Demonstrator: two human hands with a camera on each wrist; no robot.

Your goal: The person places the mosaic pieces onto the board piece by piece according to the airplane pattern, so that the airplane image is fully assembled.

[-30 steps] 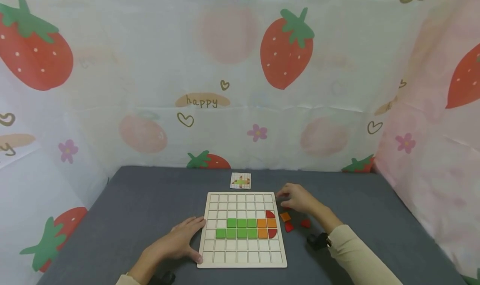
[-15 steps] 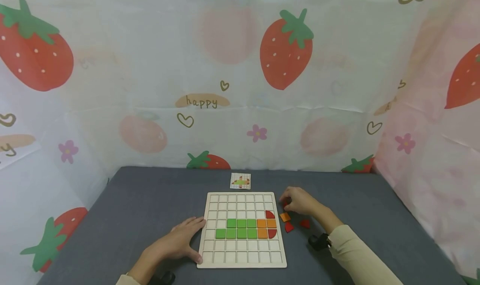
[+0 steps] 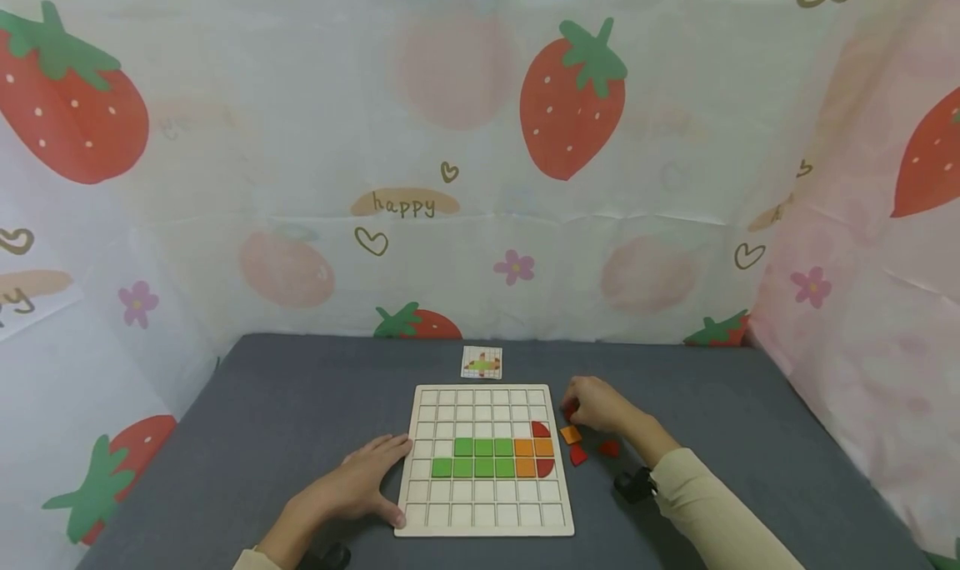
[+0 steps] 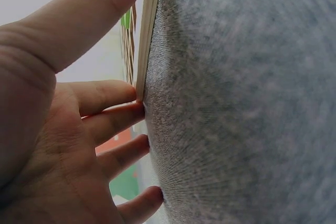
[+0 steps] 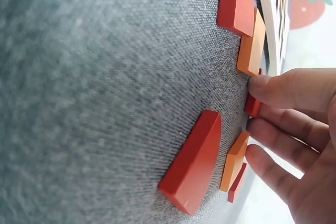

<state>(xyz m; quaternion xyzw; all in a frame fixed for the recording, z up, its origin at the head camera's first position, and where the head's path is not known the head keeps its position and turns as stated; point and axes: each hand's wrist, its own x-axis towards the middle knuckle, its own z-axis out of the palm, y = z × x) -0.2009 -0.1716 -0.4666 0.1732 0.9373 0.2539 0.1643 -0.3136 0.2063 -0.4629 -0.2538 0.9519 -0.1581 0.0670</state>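
A pale wooden grid board [image 3: 487, 516] lies on the grey cloth, with rows of green tiles [image 3: 483, 467], orange tiles [image 3: 524, 447] and red rounded tiles [image 3: 540, 429] in its cells. Along the board's left edge rests my left hand [image 3: 356, 480], fingers spread; its thumb and fingertips touch the edge in the left wrist view. Just right of the board, my right hand [image 3: 606, 403] pinches a red tile [image 5: 253, 105] between thumb and fingers, low at the cloth. That tile is partly hidden by the fingers.
Loose pieces lie by my right hand: an orange tile [image 3: 571, 434], a red tile [image 3: 577, 454] and another red tile [image 3: 610, 447]. The right wrist view also has an orange tile [image 5: 234, 162] near the fingertips. A small pattern card [image 3: 482, 362] lies beyond the board.
My right hand has drawn slightly nearer and to the right, its fingers closing on the red tile. My left hand and the tiles on the board stay put.
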